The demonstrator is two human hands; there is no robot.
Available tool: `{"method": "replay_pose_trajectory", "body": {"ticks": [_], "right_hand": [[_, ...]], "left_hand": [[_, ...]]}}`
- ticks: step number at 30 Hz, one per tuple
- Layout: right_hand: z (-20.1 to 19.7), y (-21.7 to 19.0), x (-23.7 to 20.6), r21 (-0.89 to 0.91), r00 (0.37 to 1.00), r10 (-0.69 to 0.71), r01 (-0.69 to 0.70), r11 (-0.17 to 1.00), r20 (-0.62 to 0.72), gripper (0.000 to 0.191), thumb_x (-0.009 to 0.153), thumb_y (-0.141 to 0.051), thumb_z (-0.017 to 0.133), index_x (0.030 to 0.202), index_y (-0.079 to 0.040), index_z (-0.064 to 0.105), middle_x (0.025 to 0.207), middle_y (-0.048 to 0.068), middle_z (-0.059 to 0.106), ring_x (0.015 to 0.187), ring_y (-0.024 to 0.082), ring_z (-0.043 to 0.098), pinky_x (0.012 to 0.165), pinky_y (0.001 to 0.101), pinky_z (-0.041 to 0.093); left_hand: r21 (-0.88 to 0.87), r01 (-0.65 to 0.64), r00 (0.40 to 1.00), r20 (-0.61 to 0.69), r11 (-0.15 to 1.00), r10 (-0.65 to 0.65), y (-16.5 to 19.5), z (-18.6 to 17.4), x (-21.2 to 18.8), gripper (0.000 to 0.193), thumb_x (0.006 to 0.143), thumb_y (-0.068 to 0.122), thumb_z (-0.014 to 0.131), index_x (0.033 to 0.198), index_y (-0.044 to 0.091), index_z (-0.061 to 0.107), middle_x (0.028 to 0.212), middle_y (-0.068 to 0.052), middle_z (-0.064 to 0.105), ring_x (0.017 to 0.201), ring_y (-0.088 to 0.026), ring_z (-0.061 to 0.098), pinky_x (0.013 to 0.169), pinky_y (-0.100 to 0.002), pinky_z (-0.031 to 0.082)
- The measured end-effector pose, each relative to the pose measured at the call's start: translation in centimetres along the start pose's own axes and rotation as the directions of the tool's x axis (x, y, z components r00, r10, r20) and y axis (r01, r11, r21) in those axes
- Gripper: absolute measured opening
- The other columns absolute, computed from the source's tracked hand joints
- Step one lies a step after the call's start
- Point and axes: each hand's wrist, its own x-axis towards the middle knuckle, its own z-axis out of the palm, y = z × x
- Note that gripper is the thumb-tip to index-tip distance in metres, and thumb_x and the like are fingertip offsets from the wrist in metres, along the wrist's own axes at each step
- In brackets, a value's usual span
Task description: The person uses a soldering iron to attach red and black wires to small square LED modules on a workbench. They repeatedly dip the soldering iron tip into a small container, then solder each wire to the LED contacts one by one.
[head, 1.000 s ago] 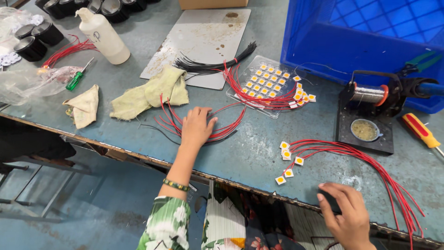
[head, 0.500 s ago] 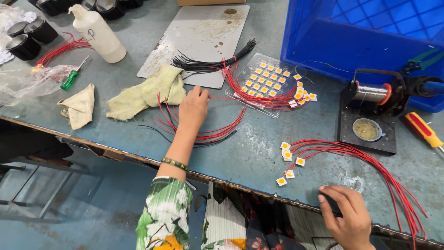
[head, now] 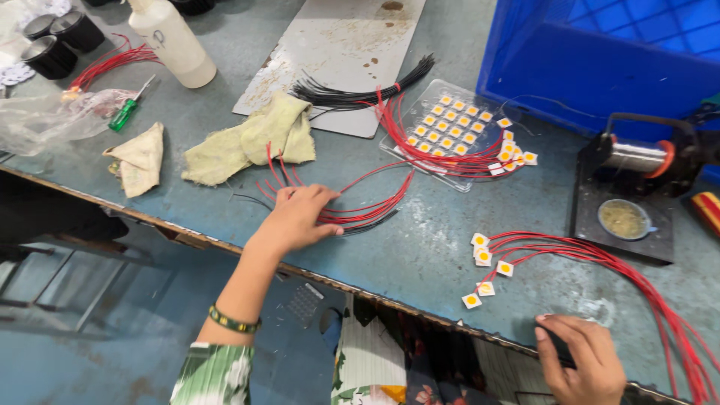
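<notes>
**A:** What sits at the far left of the bench?

**B:** Black cups (head: 54, 46), a loose clear plastic bag (head: 45, 124), a green screwdriver (head: 124, 114) and a white squeeze bottle (head: 171, 41). A folded yellowish rag (head: 139, 157) lies near the table edge (head: 187, 232), and a bigger rag (head: 255, 139) lies just right of it, both within easy reach, probably for wiping.

**A:** And the left hand?

**B:** The left hand (head: 296, 217) lies flat and open, palm down, fingers spread on a loose bundle of red wires (head: 360, 206). It presses them to the table and does not grip them. The wires fan out from under the fingertips, some toward the big rag, most sweeping right.

**A:** Further right?

**B:** Black wires (head: 360, 90) lie across a grey metal sheet (head: 337, 45). Beside them is a clear tray (head: 457, 127) of small yellow-and-white squares set in rows, likely to keep them sorted. More red wires (head: 600, 259) with the same squares on their ends lie grouped near the front edge.

**A:** The right hand?

**B:** The right hand (head: 581, 364) is at the table's near edge, curled around a small dark object (head: 556, 346); I cannot tell what it is. Behind are a black stand (head: 622, 202) with a wire spool and a round dish, and a blue crate (head: 600, 52).
</notes>
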Motion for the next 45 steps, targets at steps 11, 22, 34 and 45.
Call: {"method": "replay_pose_trajectory", "body": {"ticks": [11, 22, 34, 45], "right_hand": [[-0.1, -0.6, 0.2, -0.045, 0.998, 0.047, -0.046, 0.998, 0.030, 0.021, 0.082, -0.003, 0.078, 0.103, -0.007, 0.072, 0.103, 0.008, 0.072, 0.094, 0.021, 0.070, 0.086, 0.0308, 0.054], [0.4, 0.0, 0.2, -0.056, 0.999, 0.017, -0.016, 0.998, 0.034, 0.022, 0.081, -0.003, 0.079, 0.101, -0.009, 0.073, 0.101, 0.005, 0.072, 0.091, 0.020, 0.068, 0.084, 0.0303, 0.053], [0.4, 0.3, 0.8, -0.124, 0.996, -0.046, 0.055, 0.991, 0.077, 0.025, 0.077, -0.010, 0.080, 0.101, -0.012, 0.073, 0.099, 0.002, 0.072, 0.094, 0.021, 0.069, 0.086, 0.0328, 0.050], [1.0, 1.5, 0.1, -0.125, 0.980, -0.199, 0.198, 0.972, 0.007, 0.025, 0.073, -0.007, 0.080, 0.096, -0.013, 0.073, 0.092, -0.002, 0.071, 0.088, 0.015, 0.070, 0.086, 0.0320, 0.048]], "left_hand": [[0.179, -0.125, 0.986, -0.090, 0.976, 0.143, 0.4, 1.7, -0.5, 0.031, 0.082, 0.034, 0.077, 0.104, 0.013, 0.069, 0.101, -0.004, 0.061, 0.104, -0.024, 0.060, 0.101, -0.053, 0.037], [0.136, -0.056, 0.983, -0.164, 0.989, 0.078, -2.3, 2.4, -1.1, 0.007, 0.086, 0.023, 0.072, 0.091, 0.018, 0.070, 0.090, 0.002, 0.064, 0.095, -0.021, 0.062, 0.086, -0.041, 0.044], [-0.008, 0.030, 0.910, -0.413, 1.000, -0.031, -1.6, 1.2, 1.6, 0.038, 0.105, 0.028, 0.059, 0.137, 0.009, 0.064, 0.095, -0.009, 0.072, 0.090, -0.028, 0.067, 0.080, -0.045, 0.045], [0.002, -0.095, 0.847, -0.525, 0.995, 0.082, 2.6, 2.4, 13.2, 0.020, 0.096, 0.026, 0.070, 0.111, 0.014, 0.071, 0.098, -0.003, 0.069, 0.095, -0.024, 0.066, 0.083, -0.042, 0.044]]}}
